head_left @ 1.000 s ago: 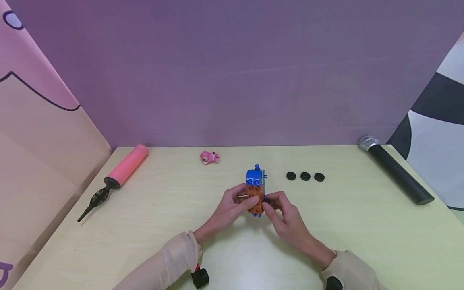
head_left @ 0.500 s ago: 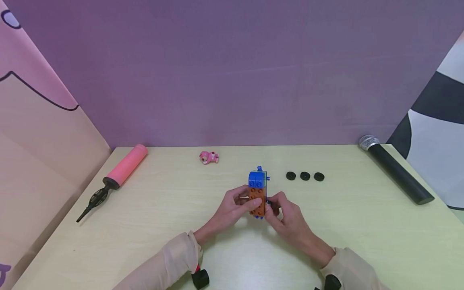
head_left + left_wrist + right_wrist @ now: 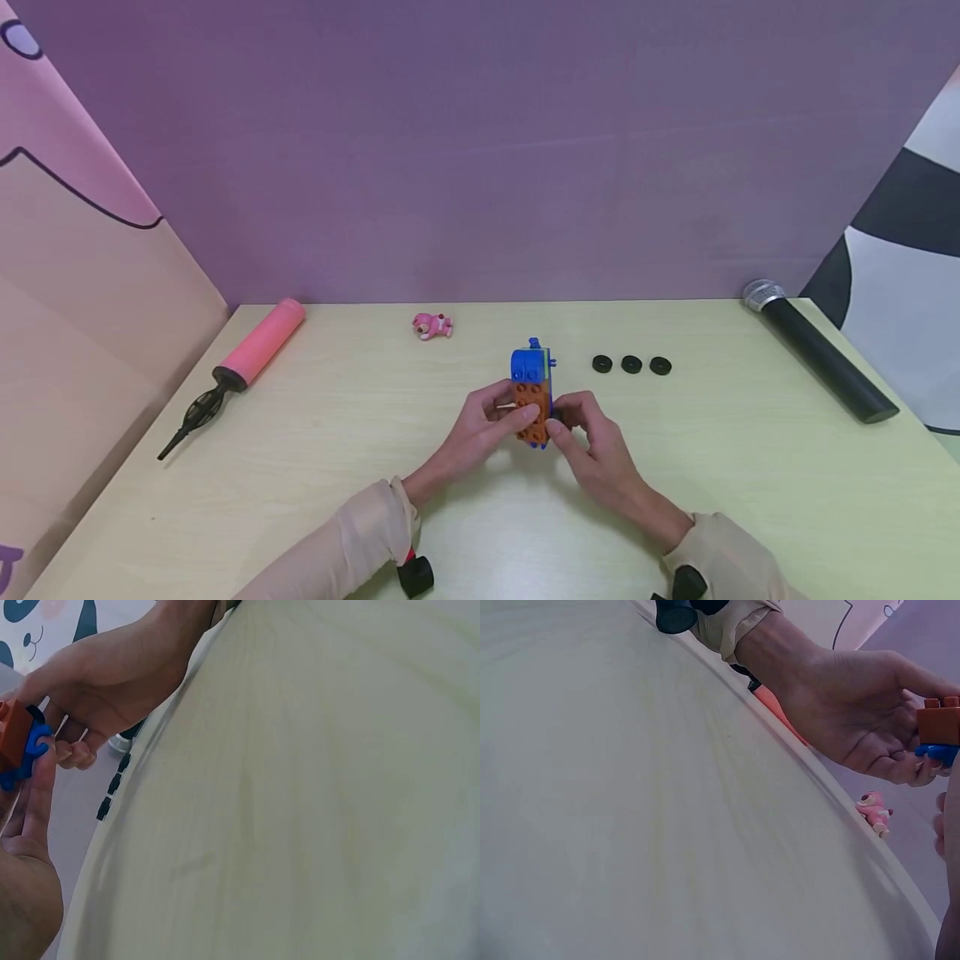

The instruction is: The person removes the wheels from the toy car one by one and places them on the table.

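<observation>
Upright in my left hand (image 3: 472, 429) is a toy vehicle of building blocks (image 3: 531, 393), orange studded below and blue at its top end. My left thumb lies across the orange studs, with the fingers behind. At the toy's right side, my right hand (image 3: 603, 454) pinches a small black wheel (image 3: 35, 714) against it, mostly hidden by the fingers. Blue hooked parts (image 3: 36, 746) stick out of the toy's underside in the left wrist view. Three black wheels (image 3: 632, 365) lie in a row to the right, beyond my right hand.
A pink bear figurine (image 3: 432, 326) lies near the table's back edge. On the left rests a pink hand pump (image 3: 262, 343) with a black nozzle. A black microphone (image 3: 821, 354) lies along the right edge. A purple wall (image 3: 495, 167) rises behind the table (image 3: 337, 367).
The toy shifted slightly right and toward me, then back up and a little left. Both hands keep their hold, and my right fingers stay at its side with the wheel.
</observation>
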`<state>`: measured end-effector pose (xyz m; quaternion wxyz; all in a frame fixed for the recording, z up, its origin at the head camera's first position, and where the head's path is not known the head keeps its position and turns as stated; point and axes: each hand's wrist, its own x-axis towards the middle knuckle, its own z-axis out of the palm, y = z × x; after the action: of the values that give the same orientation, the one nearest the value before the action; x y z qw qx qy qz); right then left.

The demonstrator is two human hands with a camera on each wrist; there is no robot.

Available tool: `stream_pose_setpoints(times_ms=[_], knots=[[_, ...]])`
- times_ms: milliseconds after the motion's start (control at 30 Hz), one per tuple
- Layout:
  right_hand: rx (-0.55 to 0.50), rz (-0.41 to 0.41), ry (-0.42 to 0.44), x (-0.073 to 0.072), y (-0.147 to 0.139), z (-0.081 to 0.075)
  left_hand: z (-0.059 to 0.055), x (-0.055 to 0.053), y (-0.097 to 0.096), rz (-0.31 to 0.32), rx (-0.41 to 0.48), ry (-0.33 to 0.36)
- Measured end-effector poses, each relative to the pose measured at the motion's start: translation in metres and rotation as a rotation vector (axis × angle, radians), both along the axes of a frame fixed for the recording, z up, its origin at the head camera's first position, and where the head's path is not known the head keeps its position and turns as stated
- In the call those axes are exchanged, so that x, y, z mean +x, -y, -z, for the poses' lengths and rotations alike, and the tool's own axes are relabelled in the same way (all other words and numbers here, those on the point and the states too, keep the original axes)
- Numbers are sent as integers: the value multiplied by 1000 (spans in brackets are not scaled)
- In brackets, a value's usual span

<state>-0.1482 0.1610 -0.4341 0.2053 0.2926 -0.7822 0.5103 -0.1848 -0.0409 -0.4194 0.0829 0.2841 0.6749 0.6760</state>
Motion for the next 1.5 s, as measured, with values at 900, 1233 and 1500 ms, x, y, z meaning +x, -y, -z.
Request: stream_pose_setpoints(times_ms=[900,1233,1500], knots=[[143,22,-413,-11,-2,-2,3,1,0,50,-20,15],[71,18,-169,-7,-3,3,1,-2,3,24,-19,-2],[34,1,-238,-7,-2,2,0,-3,3,22,-32,-14]])
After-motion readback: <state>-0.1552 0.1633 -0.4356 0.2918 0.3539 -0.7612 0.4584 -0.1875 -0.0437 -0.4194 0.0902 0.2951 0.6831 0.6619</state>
